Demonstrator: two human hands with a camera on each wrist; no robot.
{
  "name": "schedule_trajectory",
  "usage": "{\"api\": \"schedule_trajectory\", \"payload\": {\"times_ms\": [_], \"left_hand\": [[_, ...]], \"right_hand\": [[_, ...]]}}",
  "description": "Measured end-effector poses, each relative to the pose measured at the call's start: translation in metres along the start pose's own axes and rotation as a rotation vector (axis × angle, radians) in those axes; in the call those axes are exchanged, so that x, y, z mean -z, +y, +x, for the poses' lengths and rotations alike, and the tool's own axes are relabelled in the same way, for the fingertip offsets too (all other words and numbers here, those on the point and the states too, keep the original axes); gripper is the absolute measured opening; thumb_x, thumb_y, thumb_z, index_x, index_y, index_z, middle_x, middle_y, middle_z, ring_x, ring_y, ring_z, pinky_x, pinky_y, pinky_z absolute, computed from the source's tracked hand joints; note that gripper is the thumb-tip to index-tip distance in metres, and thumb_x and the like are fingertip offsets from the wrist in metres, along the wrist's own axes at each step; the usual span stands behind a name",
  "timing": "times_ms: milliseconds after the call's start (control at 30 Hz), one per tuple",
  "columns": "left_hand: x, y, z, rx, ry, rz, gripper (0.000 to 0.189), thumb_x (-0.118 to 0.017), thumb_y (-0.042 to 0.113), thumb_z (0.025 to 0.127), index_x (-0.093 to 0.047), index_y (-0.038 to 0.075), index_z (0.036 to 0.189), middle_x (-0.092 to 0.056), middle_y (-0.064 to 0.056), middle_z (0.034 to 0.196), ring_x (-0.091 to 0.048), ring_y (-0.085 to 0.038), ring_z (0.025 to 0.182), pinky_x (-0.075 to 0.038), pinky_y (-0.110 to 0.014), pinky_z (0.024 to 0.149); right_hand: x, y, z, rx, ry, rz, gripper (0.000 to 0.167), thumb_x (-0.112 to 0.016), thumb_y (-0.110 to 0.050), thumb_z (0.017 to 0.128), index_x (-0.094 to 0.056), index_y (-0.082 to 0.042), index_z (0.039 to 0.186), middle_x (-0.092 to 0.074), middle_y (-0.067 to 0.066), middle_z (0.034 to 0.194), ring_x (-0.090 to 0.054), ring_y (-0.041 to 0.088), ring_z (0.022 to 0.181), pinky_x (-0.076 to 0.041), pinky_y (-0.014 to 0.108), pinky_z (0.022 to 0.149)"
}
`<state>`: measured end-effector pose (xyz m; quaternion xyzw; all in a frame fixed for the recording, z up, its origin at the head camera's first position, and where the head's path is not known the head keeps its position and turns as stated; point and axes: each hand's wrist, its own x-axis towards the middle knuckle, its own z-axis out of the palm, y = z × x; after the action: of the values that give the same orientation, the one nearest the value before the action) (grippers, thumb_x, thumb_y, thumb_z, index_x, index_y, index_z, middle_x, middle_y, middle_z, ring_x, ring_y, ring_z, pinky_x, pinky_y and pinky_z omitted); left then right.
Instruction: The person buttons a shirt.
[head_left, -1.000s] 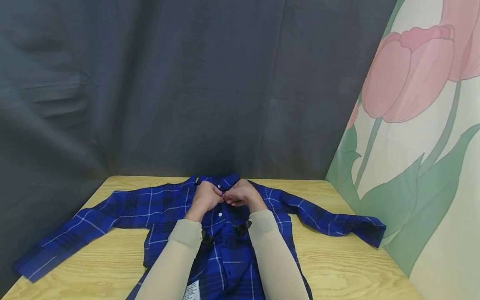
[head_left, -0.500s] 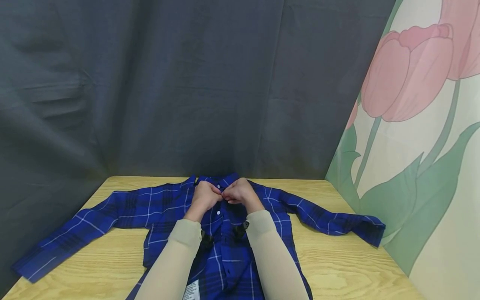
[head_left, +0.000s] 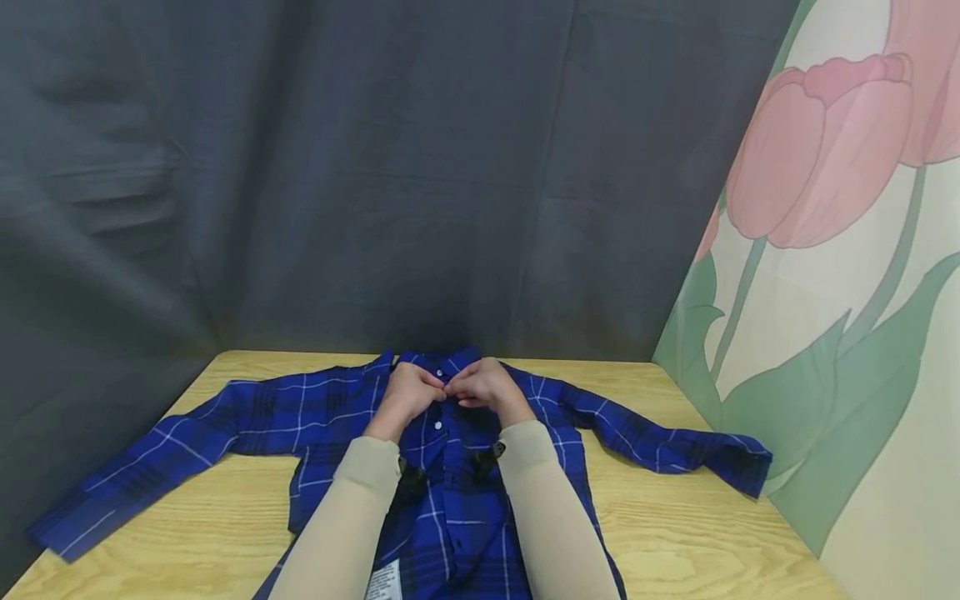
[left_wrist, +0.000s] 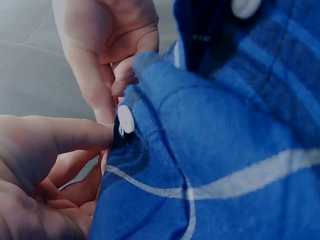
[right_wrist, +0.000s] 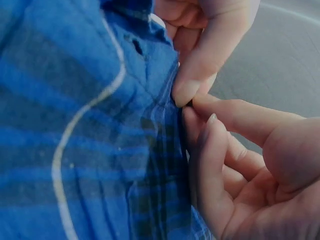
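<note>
A blue plaid button-up shirt (head_left: 330, 412) lies front up on the table, collar at the far side. My left hand (head_left: 412, 390) and right hand (head_left: 487, 387) meet at its front placket, just below the collar. In the left wrist view, the left hand (left_wrist: 45, 165) pinches the shirt's edge beside a white button (left_wrist: 126, 120). The right hand's fingers (left_wrist: 102, 110) come down from above to the same edge. The right wrist view has the right hand (right_wrist: 250, 165) pinching the placket edge, its fingertips against the left thumb (right_wrist: 187, 92). A buttonhole (right_wrist: 136, 46) shows in the cloth there.
The shirt's sleeves spread wide, the left one (head_left: 135, 475) past the table's left side, the right one (head_left: 675, 446) near the right edge. Two white buttons (head_left: 438, 425) show on the placket. A white label (head_left: 385, 582) sits near the hem. A dark curtain (head_left: 420, 183) hangs behind the wooden table (head_left: 675, 542).
Both hands stay at the same spot on the placket, with only slight finger shifts; the right fingers look a little straighter now. The shirt lies as before.
</note>
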<state>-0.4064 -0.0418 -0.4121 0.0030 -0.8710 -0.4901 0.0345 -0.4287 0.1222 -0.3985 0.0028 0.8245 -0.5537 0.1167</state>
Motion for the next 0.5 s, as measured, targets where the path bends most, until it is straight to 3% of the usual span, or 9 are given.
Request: {"api": "schedule_trajectory", "payload": {"times_ms": [500], "left_hand": [[-0.0009, 0.0044, -0.0019, 0.058, 0.015, 0.006, 0.006, -0.086, 0.004, 0.086, -0.086, 0.003, 0.092, -0.082, -0.016, 0.114, -0.074, -0.031, 0.107, -0.059, -0.048, 0.102]], "right_hand": [[0.0043, 0.0045, 0.0033, 0.001, -0.051, 0.002, 0.014, -0.080, -0.007, 0.097, -0.080, 0.002, 0.107, -0.077, 0.005, 0.094, -0.071, 0.012, 0.078, -0.066, 0.026, 0.073]]}}
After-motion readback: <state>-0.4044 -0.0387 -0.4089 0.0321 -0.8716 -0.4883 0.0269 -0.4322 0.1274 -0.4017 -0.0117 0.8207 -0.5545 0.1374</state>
